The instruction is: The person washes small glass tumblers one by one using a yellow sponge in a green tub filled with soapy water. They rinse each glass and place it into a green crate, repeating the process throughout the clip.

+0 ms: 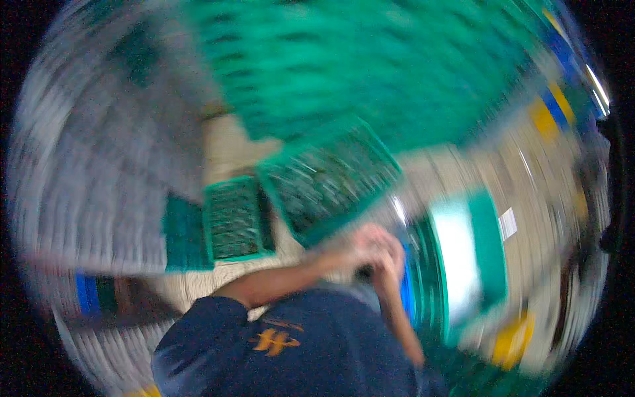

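Observation:
My left hand [362,244] and my right hand [390,257] are close together in front of my chest, touching or overlapping. Motion smears their fingers, so whether anything is between them is hidden from me. A strip of something blue [408,281] shows just right of my right hand. Beyond my hands lies a large green crate [395,173], tilted in view, with dark, blurred contents. To its left is a smaller green crate [209,228] that also holds something dark.
Stacked green crates [370,73] fill the far side. At the right stands a green crate [489,245] with a bright white surface [458,255] in it. Grey ribbed shapes [99,165] rise on the left. Yellow pieces [514,341] lie lower right on the pale floor [228,149].

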`<state>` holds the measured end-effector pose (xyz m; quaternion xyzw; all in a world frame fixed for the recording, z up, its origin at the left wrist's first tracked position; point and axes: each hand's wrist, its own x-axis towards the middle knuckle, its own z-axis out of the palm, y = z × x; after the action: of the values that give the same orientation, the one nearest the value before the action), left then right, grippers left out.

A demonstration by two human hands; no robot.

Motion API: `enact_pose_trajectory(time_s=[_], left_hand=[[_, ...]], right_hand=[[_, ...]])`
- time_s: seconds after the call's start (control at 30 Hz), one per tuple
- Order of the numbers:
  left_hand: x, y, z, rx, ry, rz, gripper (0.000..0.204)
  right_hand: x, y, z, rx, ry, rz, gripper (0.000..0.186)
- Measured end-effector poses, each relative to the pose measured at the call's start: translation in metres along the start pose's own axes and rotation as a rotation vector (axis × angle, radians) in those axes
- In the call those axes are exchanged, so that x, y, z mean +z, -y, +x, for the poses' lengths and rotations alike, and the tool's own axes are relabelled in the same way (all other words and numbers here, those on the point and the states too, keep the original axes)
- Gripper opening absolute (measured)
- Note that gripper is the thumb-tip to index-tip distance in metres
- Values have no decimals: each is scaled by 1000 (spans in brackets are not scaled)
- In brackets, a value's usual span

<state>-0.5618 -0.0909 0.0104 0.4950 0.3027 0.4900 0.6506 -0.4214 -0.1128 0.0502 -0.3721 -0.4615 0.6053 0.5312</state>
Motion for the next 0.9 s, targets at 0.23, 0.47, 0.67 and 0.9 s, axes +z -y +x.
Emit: enact_pose_trajectory(time_s=[0.23, 0.47, 0.67, 0.9], left_hand=[[85, 42, 67, 73, 101, 121, 37], [74, 29, 43, 58, -173, 347, 39], [69, 10, 17, 62, -299, 396, 42], [48, 0, -7, 80, -346, 426, 44]], right_hand=[[2, -18, 43, 220, 419, -9, 47], [36, -31, 24, 354, 860, -7, 42], [56, -32, 7, 416, 1037, -13, 37], [72, -37, 2, 451, 1108, -36, 32]])
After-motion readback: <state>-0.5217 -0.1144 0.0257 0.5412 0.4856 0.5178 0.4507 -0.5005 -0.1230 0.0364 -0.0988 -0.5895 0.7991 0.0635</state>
